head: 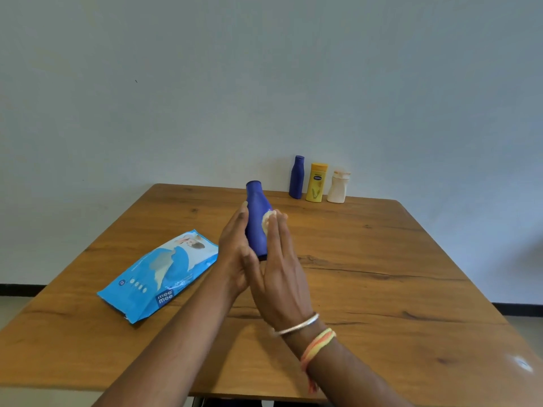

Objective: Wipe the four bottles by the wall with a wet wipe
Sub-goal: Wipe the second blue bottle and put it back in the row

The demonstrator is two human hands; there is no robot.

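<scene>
L hand (235, 248) holds bottle (257, 221) tilted above table (382, 274), cap twd wall (264, 83). R hand (279, 277), fingers straight, presses wipe (268, 220) on its side. By wall, upright in a row: blue bottle (296, 179), yellow bottle (316, 183), white bottle (338, 188). Wipe pack (158, 274) flat on table, left of hands. Bangle (296, 326) + thread band (318, 343) on R wrist.

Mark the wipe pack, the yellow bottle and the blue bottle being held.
wipe pack (158, 274): head view, middle of its blue front.
yellow bottle (316, 186): head view, its body below the cap.
held blue bottle (256, 205): head view, upper body below the cap.
</scene>
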